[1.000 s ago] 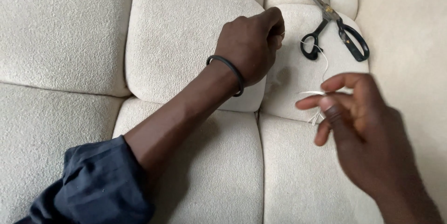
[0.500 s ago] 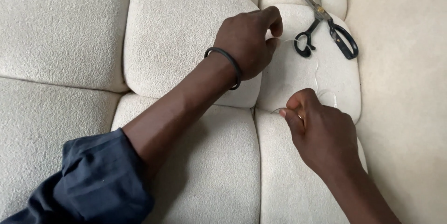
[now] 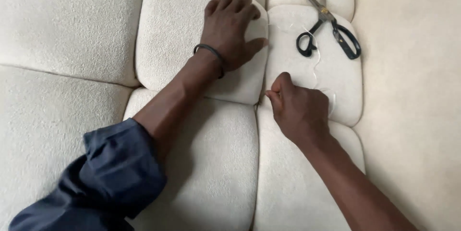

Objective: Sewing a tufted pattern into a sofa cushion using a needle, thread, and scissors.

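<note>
My left hand (image 3: 230, 29) lies flat and spread on a cream tufted cushion section (image 3: 177, 34), a dark band on its wrist and a rolled blue sleeve further back. My right hand (image 3: 300, 108) is curled shut at the seam between cushion sections, its fingertips pinched at the crease; a thin white thread (image 3: 314, 67) runs from it up toward the scissors. Whether a needle is in the fingers is hidden. Black-handled scissors (image 3: 329, 24) lie partly open on the neighbouring section, up and right of both hands.
The surface is a cream boucle upholstered piece divided into puffy sections by deep seams (image 3: 261, 111). A smoother cream panel (image 3: 413, 101) runs along the right side.
My left hand went from a gathered grip near the seam to lying flat with fingers spread. My right hand came down from a raised pinch to the seam, closing into a fist.
</note>
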